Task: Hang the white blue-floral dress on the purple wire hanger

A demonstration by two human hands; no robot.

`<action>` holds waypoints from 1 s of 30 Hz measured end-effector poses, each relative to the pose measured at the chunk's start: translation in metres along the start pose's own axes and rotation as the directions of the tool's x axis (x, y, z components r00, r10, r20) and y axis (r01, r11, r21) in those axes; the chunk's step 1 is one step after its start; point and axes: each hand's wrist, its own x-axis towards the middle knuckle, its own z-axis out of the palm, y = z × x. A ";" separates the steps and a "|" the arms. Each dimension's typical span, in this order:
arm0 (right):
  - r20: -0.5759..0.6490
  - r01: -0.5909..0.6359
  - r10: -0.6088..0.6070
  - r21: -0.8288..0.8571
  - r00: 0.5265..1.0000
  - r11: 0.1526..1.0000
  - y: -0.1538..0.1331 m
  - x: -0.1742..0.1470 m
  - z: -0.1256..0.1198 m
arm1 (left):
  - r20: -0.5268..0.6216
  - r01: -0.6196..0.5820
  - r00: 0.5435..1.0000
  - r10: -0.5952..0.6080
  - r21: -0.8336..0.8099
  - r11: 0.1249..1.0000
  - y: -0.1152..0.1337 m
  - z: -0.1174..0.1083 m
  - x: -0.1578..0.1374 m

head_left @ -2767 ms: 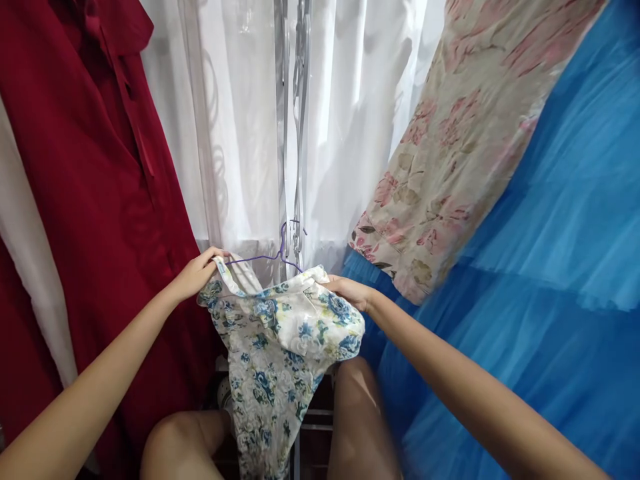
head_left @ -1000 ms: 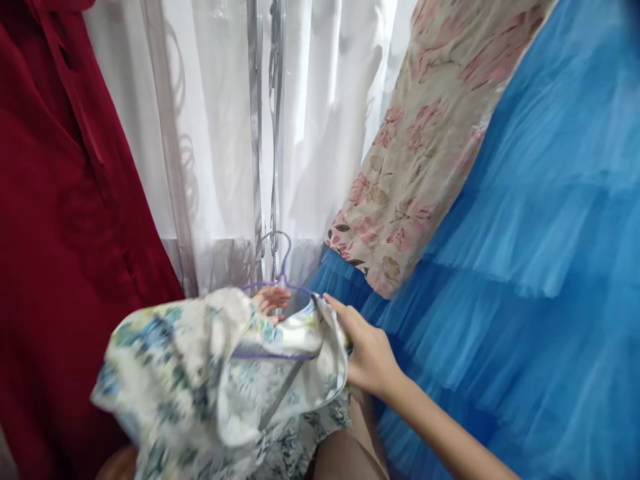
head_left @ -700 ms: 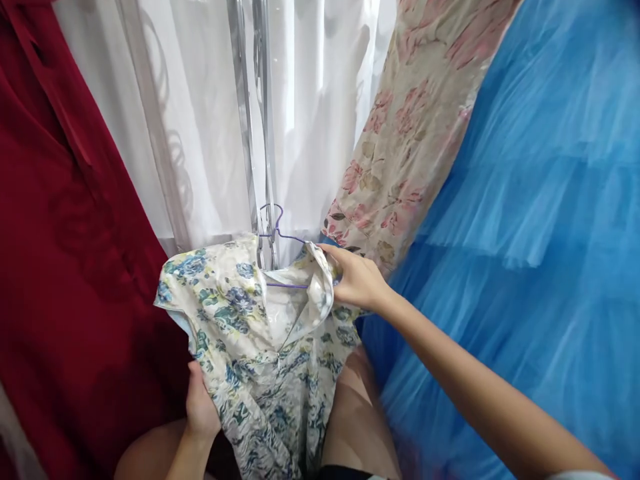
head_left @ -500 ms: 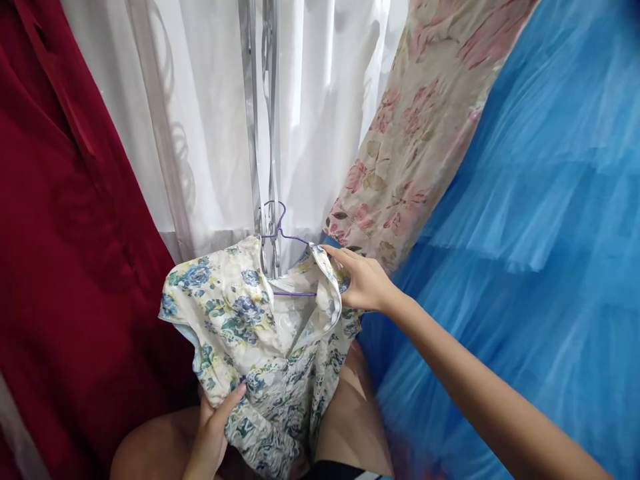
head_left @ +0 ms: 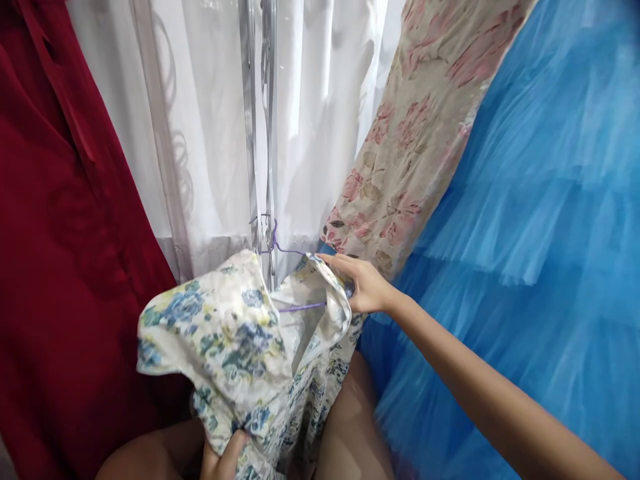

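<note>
In front of me a white dress with blue, green and yellow flowers (head_left: 240, 347) hangs on a thin purple hanger (head_left: 293, 251). Its neckline gapes, and the hanger's lower bar shows inside. My right hand (head_left: 364, 283) is closed on the shoulder at the right side of the neckline, thumb and fingers pinching the cloth over the hanger's arm. Lower down, my left hand (head_left: 225, 459) grips the dress at its left side, with the thumb on top; the other fingers are mostly behind the cloth. The hanger's hook is beside hanging silvery straps (head_left: 271, 133).
Dark red fabric (head_left: 65, 267) hangs at the left. White curtains (head_left: 215, 133) are behind the straps. To the right hang a beige garment with pink flowers (head_left: 395, 167) and a blue layered tulle dress (head_left: 525, 267). My bare legs (head_left: 353, 427) are beneath the floral dress.
The dress's left shoulder has swung outward to the left and down. My left hand has moved lower with the cloth. The hanger has turned and dropped slightly; my right hand keeps its hold.
</note>
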 end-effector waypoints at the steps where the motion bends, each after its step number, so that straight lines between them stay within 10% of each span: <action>1: 0.020 0.001 -0.001 0.006 1.000 1.000 -0.001 -0.003 0.002 | -0.044 0.000 0.999 0.000 -0.009 1.000 -0.003 0.002 -0.002; 6: -0.103 -0.018 0.019 0.012 0.995 1.000 -0.032 -0.023 0.030 | -0.097 0.087 0.991 -0.096 -0.095 0.992 -0.016 0.012 -0.008; 9: -0.123 -0.022 0.069 0.351 0.990 0.936 -0.078 -0.053 0.075 | -0.119 0.131 0.983 -0.140 -0.084 0.988 -0.019 0.008 -0.008; 13: 0.041 -0.177 0.238 0.791 0.970 0.585 -0.139 -0.108 0.157 | -0.138 0.116 0.981 -0.133 -0.121 0.986 -0.020 -0.002 -0.011; 17: 0.153 -0.373 0.647 0.902 0.747 0.217 -0.162 -0.144 0.213 | -0.181 0.126 0.970 -0.159 -0.182 0.975 -0.025 -0.004 -0.016; 26: 0.277 -0.398 0.526 0.908 0.804 0.130 -0.159 -0.126 0.200 | 0.014 0.036 0.999 -0.036 -0.014 0.999 -0.018 0.009 -0.039; 30: 0.254 -0.385 0.591 0.917 0.765 0.104 -0.152 -0.127 0.203 | -0.199 -0.157 0.965 0.172 0.089 0.984 -0.013 0.014 -0.040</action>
